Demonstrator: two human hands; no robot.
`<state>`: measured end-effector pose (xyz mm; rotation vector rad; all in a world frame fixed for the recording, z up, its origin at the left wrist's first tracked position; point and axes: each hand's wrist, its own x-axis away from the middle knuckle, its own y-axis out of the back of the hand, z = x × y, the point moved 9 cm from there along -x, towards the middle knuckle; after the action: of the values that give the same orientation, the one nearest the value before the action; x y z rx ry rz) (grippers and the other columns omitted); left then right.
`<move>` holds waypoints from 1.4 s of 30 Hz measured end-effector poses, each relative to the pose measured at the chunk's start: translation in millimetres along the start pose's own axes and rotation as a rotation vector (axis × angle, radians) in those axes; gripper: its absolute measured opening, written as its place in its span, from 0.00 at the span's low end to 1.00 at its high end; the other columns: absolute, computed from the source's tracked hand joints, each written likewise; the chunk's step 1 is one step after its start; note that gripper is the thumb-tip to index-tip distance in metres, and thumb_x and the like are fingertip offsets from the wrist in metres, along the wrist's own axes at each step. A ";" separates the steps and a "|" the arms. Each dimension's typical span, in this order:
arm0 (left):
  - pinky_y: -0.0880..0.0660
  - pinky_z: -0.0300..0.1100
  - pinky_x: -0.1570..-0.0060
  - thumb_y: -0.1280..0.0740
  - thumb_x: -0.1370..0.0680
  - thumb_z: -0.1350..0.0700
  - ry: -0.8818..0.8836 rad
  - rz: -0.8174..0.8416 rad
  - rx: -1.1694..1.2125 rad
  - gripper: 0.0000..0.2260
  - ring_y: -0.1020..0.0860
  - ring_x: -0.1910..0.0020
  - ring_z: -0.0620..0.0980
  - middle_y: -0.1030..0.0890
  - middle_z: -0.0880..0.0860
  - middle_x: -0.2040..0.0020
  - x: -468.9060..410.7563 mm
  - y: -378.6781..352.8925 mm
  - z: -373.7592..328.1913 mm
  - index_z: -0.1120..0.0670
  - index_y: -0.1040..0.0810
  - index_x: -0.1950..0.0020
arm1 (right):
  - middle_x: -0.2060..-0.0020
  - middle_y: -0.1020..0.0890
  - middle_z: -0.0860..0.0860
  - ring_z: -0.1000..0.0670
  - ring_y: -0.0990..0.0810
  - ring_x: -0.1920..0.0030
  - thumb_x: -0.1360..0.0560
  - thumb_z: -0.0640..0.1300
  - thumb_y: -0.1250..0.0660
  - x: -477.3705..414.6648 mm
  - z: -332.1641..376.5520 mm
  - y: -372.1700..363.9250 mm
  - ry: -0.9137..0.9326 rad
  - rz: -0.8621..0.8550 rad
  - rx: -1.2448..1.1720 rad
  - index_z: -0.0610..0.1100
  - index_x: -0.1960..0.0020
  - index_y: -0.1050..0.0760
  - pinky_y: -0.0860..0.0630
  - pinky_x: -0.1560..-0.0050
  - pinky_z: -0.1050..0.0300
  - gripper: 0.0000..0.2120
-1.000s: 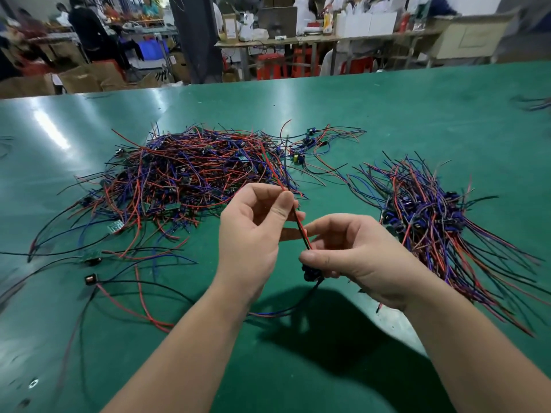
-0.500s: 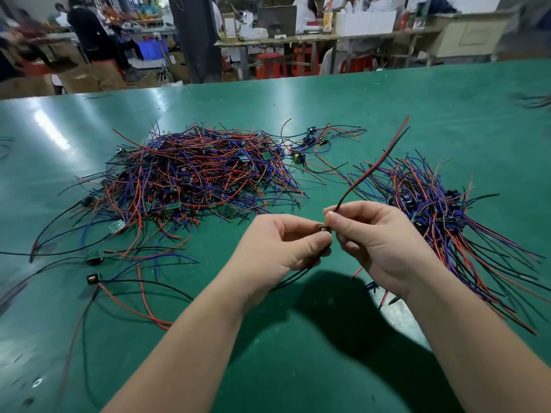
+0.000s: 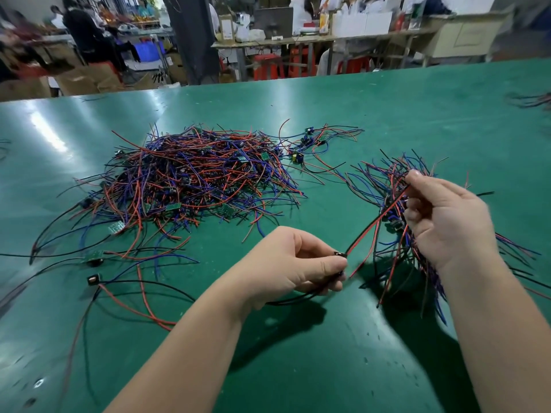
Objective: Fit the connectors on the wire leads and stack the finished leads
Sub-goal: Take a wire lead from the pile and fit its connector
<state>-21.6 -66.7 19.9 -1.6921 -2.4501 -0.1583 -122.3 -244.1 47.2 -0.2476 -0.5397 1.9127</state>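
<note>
So, one red-and-black lead [image 3: 376, 221] is held stretched between both hands here. The small black connector [image 3: 340, 254] at its lower end is pinched between thumb and forefinger of the left hand [image 3: 293, 265], just below the middle of the frame. A black wire can be seen trailing out from under that hand toward the lower left. The upper part of the lead is pinched in the fingertips of the right hand [image 3: 447, 216], over at the right of the frame.

The bit that matters: the lead's long axis is laid on a diagonal, from the connector at lower centre up to the right. It's pointed pretty much straight at the finished stack [image 3: 377, 177], which is spread out at the right side of the green table [image 3: 328, 114], partly hidden behind the right hand. So the right hand is clearly the nearer one to the drop spot, and the left is kept off to one side of it. The big heap [image 3: 193, 177] of undone leads is well apart, at centre left.

Whether the connector is fully seated can't be told, since it's mostly covered by the thumb. If it is, probably only a short carry to the right is needed.
</note>
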 end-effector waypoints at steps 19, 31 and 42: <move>0.27 0.34 0.67 0.32 0.35 0.47 -0.104 -0.266 0.539 0.11 0.22 0.63 0.40 0.17 0.43 0.57 -3.6 19.9 -12.7 0.49 0.23 0.56 | 0.70 0.17 0.50 0.56 0.23 0.73 0.42 0.42 0.26 48.5 -42.7 -75.0 -0.107 0.590 0.119 0.46 0.62 0.15 0.27 0.70 0.69 0.09; 0.19 0.41 0.64 0.31 0.25 0.60 -0.160 -0.190 0.208 0.05 0.18 0.66 0.46 0.16 0.52 0.63 -6.2 13.0 -12.3 0.55 0.17 0.59 | 0.71 0.19 0.49 0.51 0.24 0.68 0.37 0.44 0.31 39.4 -40.5 -67.8 -0.122 0.581 0.218 0.43 0.69 0.19 0.27 0.65 0.60 0.05; 0.26 0.33 0.71 0.24 0.32 0.59 0.056 -0.015 -0.056 0.05 0.21 0.72 0.43 0.18 0.52 0.70 -4.9 -0.5 11.1 0.56 0.18 0.65 | 0.76 0.21 0.51 0.57 0.27 0.77 0.31 0.40 0.27 13.1 -15.7 -31.9 0.003 0.279 0.383 0.43 0.68 0.22 0.32 0.76 0.67 0.08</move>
<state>-21.2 -69.4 8.1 -1.6683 -2.4400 -0.2754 -94.9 -218.0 49.7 -0.0786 -0.1310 2.2407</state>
